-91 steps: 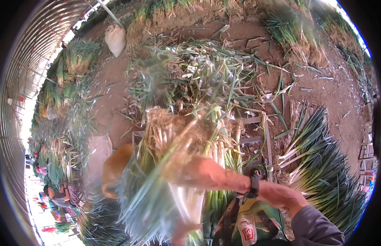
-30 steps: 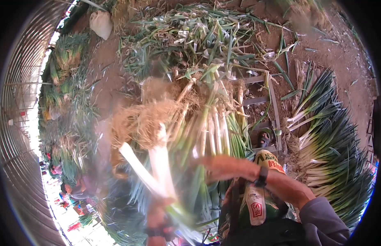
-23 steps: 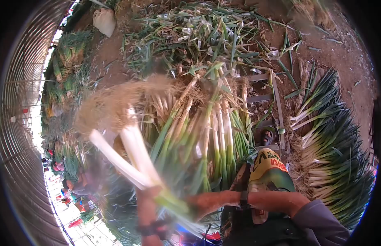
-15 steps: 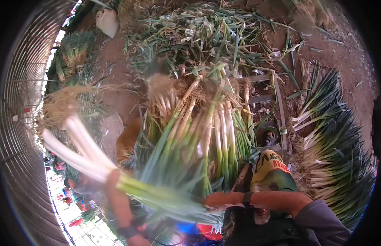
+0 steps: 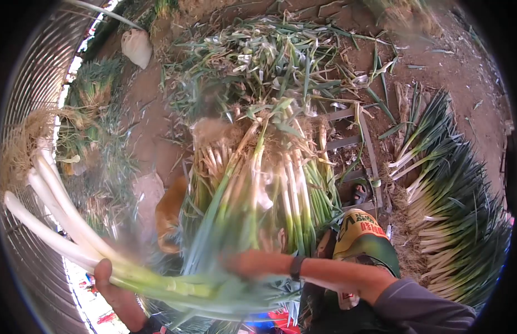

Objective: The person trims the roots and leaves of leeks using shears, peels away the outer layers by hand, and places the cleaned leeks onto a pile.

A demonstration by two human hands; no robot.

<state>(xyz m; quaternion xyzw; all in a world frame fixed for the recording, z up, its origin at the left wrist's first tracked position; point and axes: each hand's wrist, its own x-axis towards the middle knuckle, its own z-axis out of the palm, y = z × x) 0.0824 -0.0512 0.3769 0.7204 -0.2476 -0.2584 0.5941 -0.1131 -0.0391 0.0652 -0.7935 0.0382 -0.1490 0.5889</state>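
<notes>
My left hand (image 5: 114,289) is closed around a bunch of large green onions (image 5: 74,231), gripping them where the white stalks turn green. Their white ends and hairy roots point up and left; the leaves trail to the right across the front. My right hand (image 5: 244,263), smeared by motion, is over the middle of the heap, just above the held leaves; its fingers do not show clearly. Behind it a heap of untrimmed green onions (image 5: 296,189) lies with brown roots away from me and leaves toward me.
A row of cleaned green onions (image 5: 436,217) lies on the ground to the right. Stripped leaves (image 5: 269,55) are piled beyond the heap. A metal frame (image 5: 368,150) shows beside the heap. More bundles (image 5: 94,83) and a pale sack (image 5: 137,48) lie to the left.
My left hand has moved left and down with the bunch, whose roots now reach the far left. My right hand has shifted left and slightly up.
</notes>
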